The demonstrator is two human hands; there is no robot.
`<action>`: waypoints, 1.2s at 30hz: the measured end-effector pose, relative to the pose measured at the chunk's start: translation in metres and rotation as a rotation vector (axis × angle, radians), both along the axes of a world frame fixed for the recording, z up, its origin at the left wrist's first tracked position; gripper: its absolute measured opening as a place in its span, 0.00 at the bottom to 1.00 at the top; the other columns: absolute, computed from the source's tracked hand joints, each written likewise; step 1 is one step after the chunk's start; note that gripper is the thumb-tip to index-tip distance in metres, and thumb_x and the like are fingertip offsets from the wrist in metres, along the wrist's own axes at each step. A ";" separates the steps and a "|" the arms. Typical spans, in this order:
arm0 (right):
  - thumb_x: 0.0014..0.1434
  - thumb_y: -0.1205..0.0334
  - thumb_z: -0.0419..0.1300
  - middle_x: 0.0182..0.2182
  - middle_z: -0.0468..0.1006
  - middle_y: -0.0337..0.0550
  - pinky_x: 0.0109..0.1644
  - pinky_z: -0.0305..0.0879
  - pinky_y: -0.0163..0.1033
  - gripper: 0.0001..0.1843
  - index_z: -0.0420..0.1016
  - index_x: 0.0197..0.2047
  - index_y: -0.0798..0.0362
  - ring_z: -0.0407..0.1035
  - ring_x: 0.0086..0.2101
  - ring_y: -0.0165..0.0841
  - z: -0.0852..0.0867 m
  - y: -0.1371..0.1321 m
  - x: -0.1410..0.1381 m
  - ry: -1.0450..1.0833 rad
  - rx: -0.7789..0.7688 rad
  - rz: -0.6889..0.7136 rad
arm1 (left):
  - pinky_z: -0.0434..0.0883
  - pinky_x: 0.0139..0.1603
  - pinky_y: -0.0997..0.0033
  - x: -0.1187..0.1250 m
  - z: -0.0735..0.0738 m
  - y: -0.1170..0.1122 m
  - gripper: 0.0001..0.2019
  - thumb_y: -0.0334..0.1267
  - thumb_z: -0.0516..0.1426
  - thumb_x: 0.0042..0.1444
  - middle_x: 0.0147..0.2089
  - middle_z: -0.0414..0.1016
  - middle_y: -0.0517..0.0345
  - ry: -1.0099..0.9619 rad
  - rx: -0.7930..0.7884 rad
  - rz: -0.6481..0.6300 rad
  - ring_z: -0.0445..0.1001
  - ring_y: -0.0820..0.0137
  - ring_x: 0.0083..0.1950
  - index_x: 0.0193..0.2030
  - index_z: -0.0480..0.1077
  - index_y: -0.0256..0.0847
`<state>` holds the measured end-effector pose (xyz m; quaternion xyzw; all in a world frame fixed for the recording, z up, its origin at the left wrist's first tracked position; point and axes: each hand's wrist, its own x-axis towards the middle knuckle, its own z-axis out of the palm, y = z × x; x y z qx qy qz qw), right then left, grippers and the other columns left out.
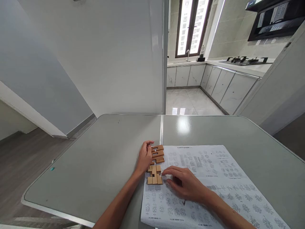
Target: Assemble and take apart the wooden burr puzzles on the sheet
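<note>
Darker brown wooden puzzle pieces [158, 154], some with slots cut through them, lie in a stack of rows at the upper left of a printed sheet [202, 178]. Just below them sits a group of light wooden puzzle pieces [154, 175], laid side by side. My left hand [144, 156] rests against the left side of the brown pieces, its fingers stretched out and partly hidden. At the right edge of the light pieces is the index fingertip of my right hand [182, 181]. Its thumb is held apart below, and I see nothing in its grasp.
The grey table [95, 165] has a pale seam down its middle. A small green bit [52, 169] lies near its left edge. Beyond the table stand a white wall panel [119, 63] and a kitchen with a gas stove [245, 60].
</note>
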<state>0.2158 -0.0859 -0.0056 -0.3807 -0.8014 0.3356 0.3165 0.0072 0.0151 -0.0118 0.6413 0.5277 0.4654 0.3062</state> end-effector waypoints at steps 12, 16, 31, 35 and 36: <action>0.72 0.62 0.53 0.37 0.85 0.43 0.36 0.68 0.38 0.12 0.79 0.47 0.49 0.76 0.30 0.34 -0.010 0.005 0.006 -0.040 0.044 -0.160 | 0.73 0.55 0.60 -0.010 0.004 0.008 0.09 0.39 0.53 0.66 0.48 0.81 0.50 -0.003 0.011 0.114 0.79 0.61 0.51 0.43 0.74 0.43; 0.73 0.62 0.51 0.38 0.86 0.45 0.34 0.67 0.38 0.14 0.79 0.48 0.50 0.77 0.29 0.34 -0.013 0.007 0.008 -0.097 0.114 -0.162 | 0.74 0.49 0.63 -0.014 0.006 0.012 0.09 0.40 0.52 0.65 0.44 0.80 0.51 -0.028 0.003 0.162 0.79 0.62 0.46 0.42 0.73 0.42; 0.74 0.64 0.50 0.40 0.88 0.43 0.37 0.69 0.40 0.15 0.78 0.50 0.48 0.82 0.35 0.37 -0.018 0.008 0.008 -0.153 0.156 -0.126 | 0.74 0.45 0.65 -0.013 0.002 0.014 0.08 0.40 0.53 0.63 0.41 0.80 0.53 -0.016 -0.024 0.167 0.79 0.63 0.43 0.41 0.73 0.43; 0.74 0.64 0.51 0.39 0.87 0.42 0.37 0.68 0.39 0.14 0.78 0.50 0.48 0.81 0.34 0.36 -0.018 0.008 0.008 -0.167 0.157 -0.129 | 0.73 0.47 0.64 -0.013 0.002 0.014 0.08 0.40 0.53 0.64 0.42 0.80 0.53 -0.012 -0.021 0.160 0.79 0.63 0.43 0.41 0.73 0.43; 0.74 0.64 0.51 0.39 0.87 0.42 0.37 0.68 0.39 0.14 0.78 0.50 0.48 0.81 0.34 0.36 -0.018 0.007 0.008 -0.171 0.157 -0.129 | 0.74 0.47 0.64 -0.012 0.002 0.014 0.09 0.40 0.53 0.64 0.42 0.80 0.53 -0.011 -0.021 0.159 0.79 0.63 0.43 0.41 0.73 0.42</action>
